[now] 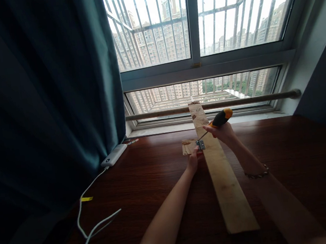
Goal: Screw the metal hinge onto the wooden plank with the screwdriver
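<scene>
One right-hand grip (221, 132) encloses a screwdriver (222, 118); the left-hand grip (193, 158) (closure unclear) touches a metal hinge (202, 145).

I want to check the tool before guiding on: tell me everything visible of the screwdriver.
The screwdriver has a thick black handle with yellow-orange parts, including its butt end, and a slim, metal-looking shaft. It leans, handle up and to the right, shaft slanting down left to the metal hinge. The right hand grips it near the handle's front. The tip's shape is too small to tell.
</scene>
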The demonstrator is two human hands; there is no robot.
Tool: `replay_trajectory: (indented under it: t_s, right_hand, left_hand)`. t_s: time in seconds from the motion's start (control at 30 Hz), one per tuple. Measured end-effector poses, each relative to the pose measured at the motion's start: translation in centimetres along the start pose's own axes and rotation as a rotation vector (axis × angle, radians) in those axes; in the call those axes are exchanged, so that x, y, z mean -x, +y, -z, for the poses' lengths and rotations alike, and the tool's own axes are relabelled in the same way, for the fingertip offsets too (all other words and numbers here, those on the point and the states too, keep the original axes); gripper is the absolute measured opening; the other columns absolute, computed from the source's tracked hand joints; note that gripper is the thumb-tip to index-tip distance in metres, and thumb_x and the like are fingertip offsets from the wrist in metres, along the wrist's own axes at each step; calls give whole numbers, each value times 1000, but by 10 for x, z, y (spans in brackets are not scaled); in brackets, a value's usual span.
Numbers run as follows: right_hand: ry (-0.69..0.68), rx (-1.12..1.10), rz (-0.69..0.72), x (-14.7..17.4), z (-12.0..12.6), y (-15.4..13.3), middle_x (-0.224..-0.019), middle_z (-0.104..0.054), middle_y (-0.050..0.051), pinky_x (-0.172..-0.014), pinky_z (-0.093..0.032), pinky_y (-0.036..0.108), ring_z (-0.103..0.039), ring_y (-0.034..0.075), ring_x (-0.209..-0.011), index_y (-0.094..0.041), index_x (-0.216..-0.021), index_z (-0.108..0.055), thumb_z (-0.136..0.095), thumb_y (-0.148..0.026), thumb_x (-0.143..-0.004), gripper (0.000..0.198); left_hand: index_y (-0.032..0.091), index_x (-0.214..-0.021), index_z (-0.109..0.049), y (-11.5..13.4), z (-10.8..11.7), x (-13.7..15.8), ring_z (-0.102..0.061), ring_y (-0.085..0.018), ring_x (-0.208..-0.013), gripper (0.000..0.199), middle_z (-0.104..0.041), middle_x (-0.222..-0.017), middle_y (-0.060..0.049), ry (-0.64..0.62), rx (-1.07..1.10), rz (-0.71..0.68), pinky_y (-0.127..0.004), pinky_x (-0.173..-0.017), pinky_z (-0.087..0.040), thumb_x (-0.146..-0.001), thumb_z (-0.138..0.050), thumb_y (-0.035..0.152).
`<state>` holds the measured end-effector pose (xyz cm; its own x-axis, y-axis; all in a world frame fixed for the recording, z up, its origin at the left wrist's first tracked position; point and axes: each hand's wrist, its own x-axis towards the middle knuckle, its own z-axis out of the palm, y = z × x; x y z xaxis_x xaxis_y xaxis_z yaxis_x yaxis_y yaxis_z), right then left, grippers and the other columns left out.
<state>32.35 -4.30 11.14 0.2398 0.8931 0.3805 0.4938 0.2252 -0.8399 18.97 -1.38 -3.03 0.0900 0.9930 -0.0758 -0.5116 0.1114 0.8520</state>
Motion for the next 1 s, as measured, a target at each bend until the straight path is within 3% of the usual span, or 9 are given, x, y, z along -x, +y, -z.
replay_trajectory:
  t_s: [0.5, 0.77, 0.9, 1.0]
  right_hand:
    - [-78, -147, -59, 1, 3, -4, -44, -53, 0, -43, -43, 26, -51, 13, -42, -15, -66, -61, -71, -31, -59, 20]
    - [-56, -192, -55, -1, 10, 2, -62, -61, 2, -44, -41, 24, -54, 15, -55, -15, -70, -64, -77, -35, -48, 33]
    - [-72, -331, -98, 0, 13, -2, -71, -65, 4, -43, -38, 23, -54, 14, -55, -14, -83, -62, -80, -34, -42, 49]
    - [-102, -426, -113, 0, 13, -6, -78, -68, 7, -42, -36, 22, -56, 14, -57, -15, -82, -58, -81, -34, -39, 52]
  left_hand:
    - [14, -84, -68, 0, 0, -2, -61, -23, -93, 28, -68, -94, -8, 16, -61, -58, -32, -78, -48, -67, -60, 35]
    - [14, -84, -66, -1, -1, -4, -58, -26, -100, 26, -67, -96, -9, 54, -62, -64, -36, -82, -48, -67, -60, 32]
    - [14, -84, -66, 2, -5, -1, -58, -26, -101, 26, -67, -98, -9, 78, -54, -59, -36, -79, -50, -68, -60, 32]
    - [14, -88, -66, 4, -7, 1, -59, -26, -101, 27, -67, -99, -9, 100, -43, -67, -37, -79, -50, -68, -60, 31]
